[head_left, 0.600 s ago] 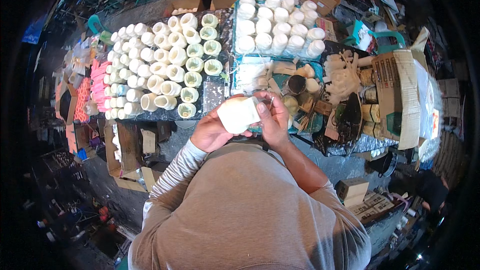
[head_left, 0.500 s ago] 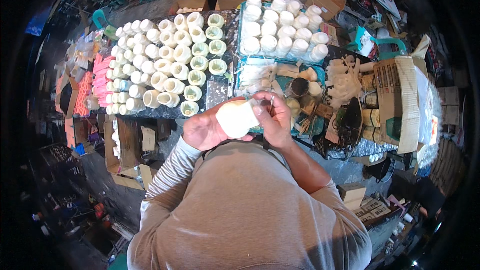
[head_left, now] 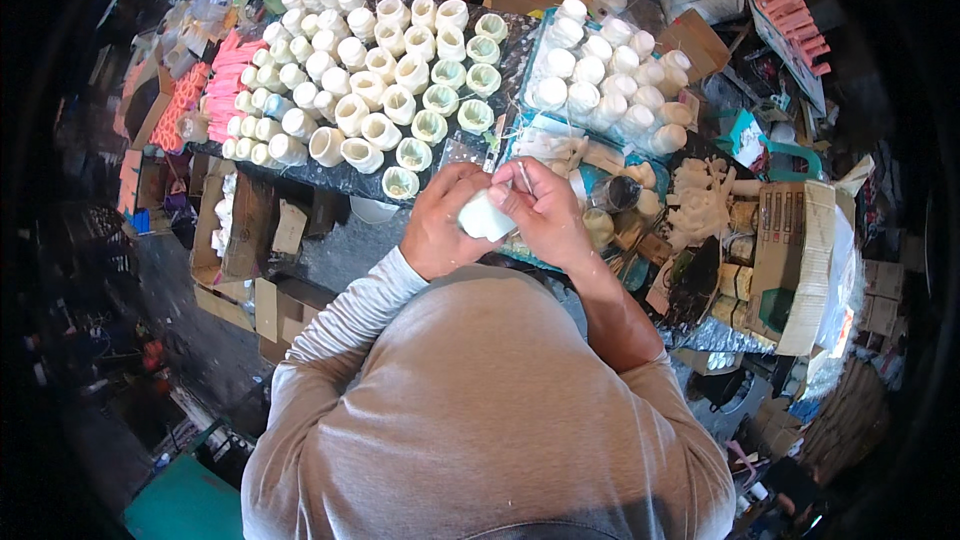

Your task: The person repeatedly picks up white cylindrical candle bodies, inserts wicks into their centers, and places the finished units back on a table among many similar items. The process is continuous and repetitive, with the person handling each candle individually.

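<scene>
In front of my chest, my left hand (head_left: 440, 225) is wrapped round a smooth white rounded piece (head_left: 486, 217), with its fingers curled over the far side. My right hand (head_left: 548, 212) is closed against the piece's right upper side, the thumb resting at its top edge. Between the right fingers a thin pale stick-like thing (head_left: 526, 178) juts upward; its lower end is hidden by the fingers. The table (head_left: 330, 177) just beyond carries rows of white cup-shaped pieces (head_left: 362, 155), with pale green ones (head_left: 413, 154) along their right side.
A blue-green tray (head_left: 530, 90) of white rounded pieces stands at the back right. Nearer lie a dark-mouthed jar (head_left: 622, 193) and pale branching pieces (head_left: 697, 195). A cardboard box (head_left: 790, 260) stands at the right; pink sticks (head_left: 232, 80) lie at the left.
The view has shifted, so the table sits differently in it. The white piece has turned and shows less of its face. My left fingers have closed over it, and my right hand has moved in closer.
</scene>
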A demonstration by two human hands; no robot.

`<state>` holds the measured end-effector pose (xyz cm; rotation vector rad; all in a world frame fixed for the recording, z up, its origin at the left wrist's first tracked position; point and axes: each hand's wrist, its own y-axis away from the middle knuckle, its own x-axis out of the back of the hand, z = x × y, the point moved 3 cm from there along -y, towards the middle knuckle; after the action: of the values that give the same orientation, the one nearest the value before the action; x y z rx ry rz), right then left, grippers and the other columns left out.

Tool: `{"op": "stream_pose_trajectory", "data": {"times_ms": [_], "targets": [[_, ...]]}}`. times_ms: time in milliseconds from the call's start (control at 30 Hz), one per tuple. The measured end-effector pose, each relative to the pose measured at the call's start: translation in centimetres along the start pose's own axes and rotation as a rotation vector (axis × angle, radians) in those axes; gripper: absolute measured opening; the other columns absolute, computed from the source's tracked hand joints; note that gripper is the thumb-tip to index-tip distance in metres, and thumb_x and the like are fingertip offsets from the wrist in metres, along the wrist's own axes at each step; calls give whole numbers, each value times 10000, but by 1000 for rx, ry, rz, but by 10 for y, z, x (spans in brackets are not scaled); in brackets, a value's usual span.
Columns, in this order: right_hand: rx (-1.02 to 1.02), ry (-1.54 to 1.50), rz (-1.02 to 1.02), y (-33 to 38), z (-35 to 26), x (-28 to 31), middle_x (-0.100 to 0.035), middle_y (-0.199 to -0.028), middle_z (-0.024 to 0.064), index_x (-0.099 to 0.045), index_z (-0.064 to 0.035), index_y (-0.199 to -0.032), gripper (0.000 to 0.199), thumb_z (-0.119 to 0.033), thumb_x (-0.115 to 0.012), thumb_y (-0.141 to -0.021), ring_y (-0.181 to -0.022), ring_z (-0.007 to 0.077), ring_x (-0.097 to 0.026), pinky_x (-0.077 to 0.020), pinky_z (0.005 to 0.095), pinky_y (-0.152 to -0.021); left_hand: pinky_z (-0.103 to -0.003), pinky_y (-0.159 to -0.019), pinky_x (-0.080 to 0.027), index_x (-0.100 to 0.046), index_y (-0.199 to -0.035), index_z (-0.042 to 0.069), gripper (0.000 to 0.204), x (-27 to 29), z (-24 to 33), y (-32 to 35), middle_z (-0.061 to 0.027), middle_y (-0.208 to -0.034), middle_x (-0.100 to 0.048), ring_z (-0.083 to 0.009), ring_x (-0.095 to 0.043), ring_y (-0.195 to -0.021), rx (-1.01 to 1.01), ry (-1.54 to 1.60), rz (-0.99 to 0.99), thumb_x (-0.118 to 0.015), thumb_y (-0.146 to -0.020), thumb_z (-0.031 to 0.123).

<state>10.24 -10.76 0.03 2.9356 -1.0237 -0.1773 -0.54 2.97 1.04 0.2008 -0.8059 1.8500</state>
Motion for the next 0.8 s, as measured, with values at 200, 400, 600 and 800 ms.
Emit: {"op": "stream_pose_trajectory", "data": {"times_ms": [200, 400, 600, 800], "targets": [[5, -3, 66, 1, -27, 3, -632, -962, 4, -604, -34, -1238, 193, -180, -574, -1117, -814, 96, -572, -473, 255, -709, -403, -955, -557, -660, -1307, -19, 622, 15, 0, 3, -217, -1184, -715, -340, -716, -1088, 138, 106, 64, -863, -735, 118], [113, 436, -72, 13, -79, -15, -717, -835, 103, -770, -9, -1110, 146, -72, -724, -987, -704, 181, -659, -517, 318, -649, -416, -1006, -547, -686, -1282, -13, 532, 35, -4, -4, -205, -1232, -732, -368, -711, -1144, 89, 283, 174, -747, -758, 48], [287, 630, -49, 15, -98, -24, -715, -820, 134, -770, -8, -1082, 140, -52, -740, -953, -701, 259, -708, -549, 361, -643, -411, -1004, -547, -707, -1267, -2, 522, 45, 2, -2, -205, -1207, -733, -368, -710, -1131, 99, 274, 200, -683, -745, -10], [410, 710, -7, 18, -95, -27, -706, -869, 137, -755, 4, -1076, 170, 9, -749, -907, -693, 252, -681, -524, 355, -617, -433, -985, -551, -703, -1252, -3, 610, 44, 12, 0, -194, -1189, -725, -387, -693, -1112, 42, 72, 239, -678, -648, -84]]}}
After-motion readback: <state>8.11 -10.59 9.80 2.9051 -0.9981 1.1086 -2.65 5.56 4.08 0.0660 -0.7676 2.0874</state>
